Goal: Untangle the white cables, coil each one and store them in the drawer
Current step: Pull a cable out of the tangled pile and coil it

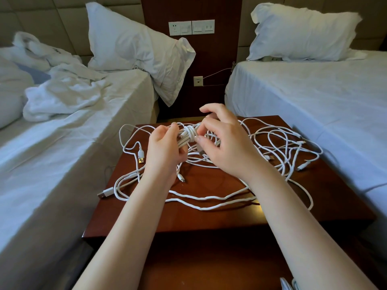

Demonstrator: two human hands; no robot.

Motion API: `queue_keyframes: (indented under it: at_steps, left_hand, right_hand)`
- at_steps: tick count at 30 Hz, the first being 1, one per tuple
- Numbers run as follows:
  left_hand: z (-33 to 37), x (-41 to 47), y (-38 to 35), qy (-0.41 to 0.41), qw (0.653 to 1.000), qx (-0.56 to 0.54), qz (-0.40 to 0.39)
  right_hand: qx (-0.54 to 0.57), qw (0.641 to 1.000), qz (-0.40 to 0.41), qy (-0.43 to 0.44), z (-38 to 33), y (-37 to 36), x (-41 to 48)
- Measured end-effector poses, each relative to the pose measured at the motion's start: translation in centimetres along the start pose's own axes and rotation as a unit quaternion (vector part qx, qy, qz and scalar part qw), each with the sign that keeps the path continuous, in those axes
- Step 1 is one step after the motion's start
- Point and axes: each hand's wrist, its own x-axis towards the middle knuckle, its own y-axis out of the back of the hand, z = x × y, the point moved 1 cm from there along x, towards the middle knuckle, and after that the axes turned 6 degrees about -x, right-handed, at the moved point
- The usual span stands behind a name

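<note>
A coiled white cable bundle [187, 133] is held above the dark wooden nightstand [209, 216]. My left hand [163, 149] grips the bundle from the left, fingers curled round it. My right hand [226, 141] pinches a strand at the bundle's right side, index finger raised. Loose tangled white cables [278, 147] spread over the nightstand top, mostly at the right and front. One USB plug [104, 193] lies at the front left edge, another [141, 159] at the left. The drawer is hidden from view.
A bed with rumpled white bedding [62, 97] and a pillow [136, 49] lies on the left. A made bed [314, 97] with a pillow [301, 32] is on the right. Wall sockets [191, 27] sit behind the nightstand. More white cable [287, 284] shows at the bottom edge.
</note>
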Motion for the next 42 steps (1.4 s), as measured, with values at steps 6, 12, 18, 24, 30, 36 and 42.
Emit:
queue_keyframes:
  at_steps: [6, 12, 18, 24, 30, 36, 42]
  left_hand:
    - [0.5, 0.0, -0.1, 0.044, 0.999, 0.017, -0.017]
    - [0.5, -0.1, 0.4, -0.058, 0.977, 0.184, -0.093]
    - [0.4, -0.4, 1.5, -0.229, 0.906, 0.311, -0.173]
    - [0.3, -0.5, 1.3, -0.359, 0.852, 0.339, -0.174]
    - [0.0, 0.1, 1.0, -0.391, 0.854, 0.318, -0.129]
    - [0.1, -0.4, 1.1, -0.356, 0.878, 0.308, -0.091]
    - [0.2, 0.2, 1.9, -0.319, 0.871, 0.345, -0.143]
  right_hand:
    - [0.041, 0.999, -0.01, 0.008, -0.2, -0.2, 0.0]
    - [0.035, 0.998, -0.04, -0.035, 0.4, 0.2, 0.0]
    - [0.106, 0.986, -0.046, -0.12, 0.9, 0.9, 0.0]
    - [0.177, 0.966, -0.084, -0.166, 1.1, 1.8, 0.0]
    - [0.156, 0.965, -0.134, -0.163, 1.3, 1.1, 0.0]
    - [0.149, 0.964, -0.163, -0.146, 1.3, 1.3, -0.2]
    - [0.154, 0.959, -0.171, -0.167, 1.9, 1.2, -0.3]
